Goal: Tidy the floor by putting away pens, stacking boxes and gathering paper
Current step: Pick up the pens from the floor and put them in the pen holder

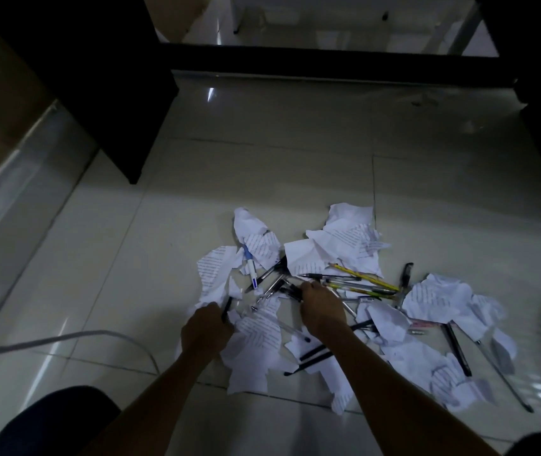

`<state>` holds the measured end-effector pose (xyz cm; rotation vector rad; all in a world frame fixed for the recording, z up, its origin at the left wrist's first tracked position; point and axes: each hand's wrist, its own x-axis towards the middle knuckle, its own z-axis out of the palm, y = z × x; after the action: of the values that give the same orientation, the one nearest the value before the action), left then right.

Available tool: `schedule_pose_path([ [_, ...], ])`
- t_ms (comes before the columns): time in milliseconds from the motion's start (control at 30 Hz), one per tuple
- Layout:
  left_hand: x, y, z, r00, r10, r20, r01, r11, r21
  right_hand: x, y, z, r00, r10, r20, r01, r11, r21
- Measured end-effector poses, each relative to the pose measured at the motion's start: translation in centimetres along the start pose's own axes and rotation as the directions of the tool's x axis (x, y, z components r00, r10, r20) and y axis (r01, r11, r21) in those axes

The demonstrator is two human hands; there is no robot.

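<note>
Both hands reach down into a heap of litter on the floor (pixel 262 179).

1. Left hand (pixel 206 327): I read the fingers as curled round one black pen (pixel 227 307), which sticks out of the top of the fist. The hand sits at the left margin of the heap.
2. Right hand (pixel 323 309): back of the hand toward me, fingers curled down on a cluster of dark pens (pixel 290 291) at the middle of the heap. I cannot tell how many it holds.
3. Paper (pixel 354 245): crumpled and torn printed sheets, spread from the left hand across to the right side of the floor, under and between the pens.
4. Loose pens: a white-and-blue pen (pixel 251 268) lies on the paper beyond the left hand. Yellow pens (pixel 364 278) lie just beyond the right hand. Two black pens (pixel 458 350) lie at the right of the heap.
5. A pale cable (pixel 65 337) curves over the floor to the left of the left forearm.
6. Dark furniture (pixel 114 93) stands at the far left.
</note>
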<state>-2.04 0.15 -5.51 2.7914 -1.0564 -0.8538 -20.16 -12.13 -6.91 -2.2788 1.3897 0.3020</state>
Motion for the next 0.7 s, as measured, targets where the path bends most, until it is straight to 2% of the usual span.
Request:
schedule_pose_path([
  [167, -0.1, 1.4, 0.2, 0.999, 0.025, 0.022, -0.023, 0.996, -0.084, 0.1, 0.4, -0.1, 0.999, -0.038, -0.002, 0.038, 0.999, 0.0],
  [300, 0.3, 3.6, -0.1, 0.995, 0.071, 0.069, -0.043, 0.938, -0.344, -0.2, 1.0, -0.3, 0.995, -0.09, -0.034, 0.09, 0.996, -0.02],
  [400, 1.3, 5.6, -1.0, 0.994, 0.101, 0.052, -0.068, 0.895, -0.441, 0.0, 1.1, -1.0, 0.993, -0.109, -0.051, 0.108, 0.994, -0.019],
  [467, 1.9, 7.0, -1.4, 0.993, 0.115, 0.033, -0.087, 0.885, -0.458, 0.2, 1.2, -1.8, 0.991, -0.108, -0.074, 0.109, 0.994, 0.008],
  [533, 2.3, 8.0, -1.5, 0.997, 0.073, 0.032, -0.048, 0.873, -0.486, 0.5, 1.5, -2.5, 0.993, -0.089, -0.078, 0.092, 0.995, 0.04],
  [700, 4.2, 8.7, -1.5, 0.998, 0.035, -0.055, -0.056, 0.89, -0.452, 1.3, 1.5, -3.0, 0.999, 0.021, -0.03, -0.013, 0.971, 0.237],
])
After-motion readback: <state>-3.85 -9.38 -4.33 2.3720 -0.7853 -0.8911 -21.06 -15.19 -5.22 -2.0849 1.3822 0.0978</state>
